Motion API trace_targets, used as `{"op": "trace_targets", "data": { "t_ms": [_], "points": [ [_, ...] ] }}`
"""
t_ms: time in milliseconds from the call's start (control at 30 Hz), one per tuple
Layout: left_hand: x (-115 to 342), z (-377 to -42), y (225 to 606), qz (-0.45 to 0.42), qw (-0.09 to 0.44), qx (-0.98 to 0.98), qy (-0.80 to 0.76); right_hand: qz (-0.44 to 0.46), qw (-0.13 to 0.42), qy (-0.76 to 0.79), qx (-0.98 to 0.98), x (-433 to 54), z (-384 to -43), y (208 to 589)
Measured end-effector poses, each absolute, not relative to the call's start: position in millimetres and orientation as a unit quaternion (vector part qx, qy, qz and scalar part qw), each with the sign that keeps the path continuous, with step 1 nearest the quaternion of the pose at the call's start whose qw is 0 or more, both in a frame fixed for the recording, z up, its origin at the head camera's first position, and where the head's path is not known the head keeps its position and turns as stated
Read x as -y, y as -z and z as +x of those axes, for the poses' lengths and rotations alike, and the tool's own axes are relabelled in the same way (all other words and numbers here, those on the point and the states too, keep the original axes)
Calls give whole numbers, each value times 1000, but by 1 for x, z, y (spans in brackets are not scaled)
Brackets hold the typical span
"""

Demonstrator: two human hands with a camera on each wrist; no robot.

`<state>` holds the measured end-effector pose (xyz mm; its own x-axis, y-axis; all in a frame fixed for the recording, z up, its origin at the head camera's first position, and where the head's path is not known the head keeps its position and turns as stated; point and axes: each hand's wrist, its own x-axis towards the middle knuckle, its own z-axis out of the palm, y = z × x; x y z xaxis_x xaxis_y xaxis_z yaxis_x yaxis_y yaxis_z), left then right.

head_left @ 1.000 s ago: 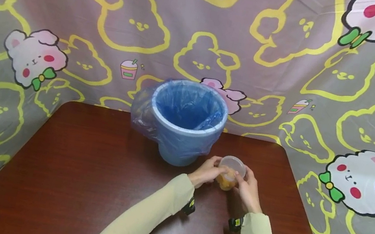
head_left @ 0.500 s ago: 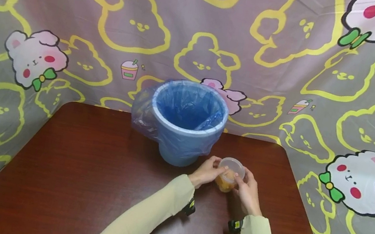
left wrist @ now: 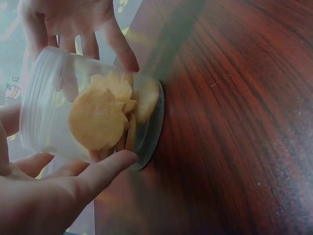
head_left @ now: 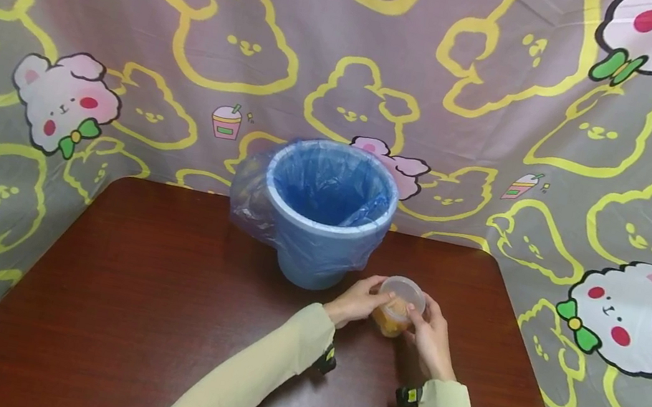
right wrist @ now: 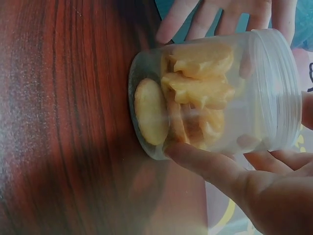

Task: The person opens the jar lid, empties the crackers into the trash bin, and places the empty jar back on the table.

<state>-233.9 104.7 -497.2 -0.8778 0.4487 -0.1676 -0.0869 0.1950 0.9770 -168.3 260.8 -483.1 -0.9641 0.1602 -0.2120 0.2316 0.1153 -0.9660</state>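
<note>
A clear plastic jar [head_left: 391, 325] with a translucent lid [head_left: 404, 291] stands at the table's right side. Tan cookies [left wrist: 97, 121] lie inside it, some with wavy edges; one oval cookie [right wrist: 150, 111] leans near the base. My left hand [head_left: 356, 301] grips the jar from the left, its thumb across the lid top. From the right, my right hand [head_left: 433, 337] holds it too, with the thumb on the lid's near edge. In both wrist views the jar's base is at the tabletop, and fingers reach along its walls.
A blue bin [head_left: 308, 264] lined with a thin blue plastic bag [head_left: 255, 195] stands behind and left of the jar. The dark red-brown table [head_left: 136, 315] ends at a patterned cloth [head_left: 475, 99] along the back and sides.
The jar has shifted slightly toward me, with both hands still on it. The bin stays in place.
</note>
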Motion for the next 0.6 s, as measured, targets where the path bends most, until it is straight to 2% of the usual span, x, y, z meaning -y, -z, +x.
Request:
{"op": "trace_targets", "data": {
  "t_ms": [333, 600],
  "points": [
    [-99, -232, 497, 108, 266, -712, -641, 132, 24, 652, -746, -259, -165, 484],
    [-96, -231, 496, 110, 264, -715, -638, 135, 21, 653, -745, -257, -164, 483]
  ]
}}
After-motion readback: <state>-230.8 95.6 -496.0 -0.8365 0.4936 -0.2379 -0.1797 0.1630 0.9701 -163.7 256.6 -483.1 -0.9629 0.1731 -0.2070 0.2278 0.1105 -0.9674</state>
